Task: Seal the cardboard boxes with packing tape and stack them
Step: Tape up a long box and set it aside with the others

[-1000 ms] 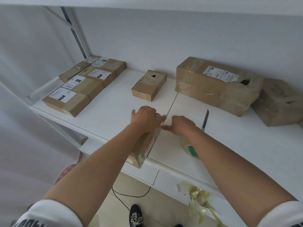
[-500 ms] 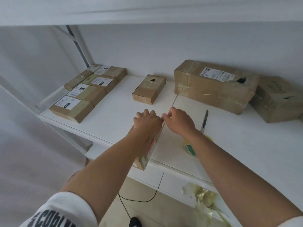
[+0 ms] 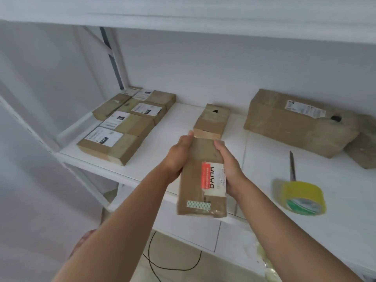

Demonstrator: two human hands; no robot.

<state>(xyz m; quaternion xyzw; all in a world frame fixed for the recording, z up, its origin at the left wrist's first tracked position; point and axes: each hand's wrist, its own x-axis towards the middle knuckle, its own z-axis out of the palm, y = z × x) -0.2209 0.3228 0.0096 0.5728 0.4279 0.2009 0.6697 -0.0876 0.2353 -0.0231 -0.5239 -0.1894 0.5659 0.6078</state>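
Both hands hold a flat brown cardboard box [image 3: 198,180] in the air above the front edge of the white shelf [image 3: 179,123]. Its top face shows a red and white label. My left hand [image 3: 179,153] grips its left side and my right hand [image 3: 228,169] grips its right side. A yellow roll of packing tape [image 3: 303,197] lies on the shelf to the right of the box. Just beyond the held box stands a small brown box [image 3: 212,122] with a black triangle mark.
Several labelled flat boxes [image 3: 124,125] lie together at the shelf's back left. A large taped box [image 3: 297,121] and another box [image 3: 364,147] sit at the back right. A utility knife [image 3: 292,165] lies behind the tape. A black cable [image 3: 162,265] runs over the floor below.
The box was on edge at the shelf front under both hands. It now lies flat in the air, label up, with one hand on each side. The camera has tilted up.
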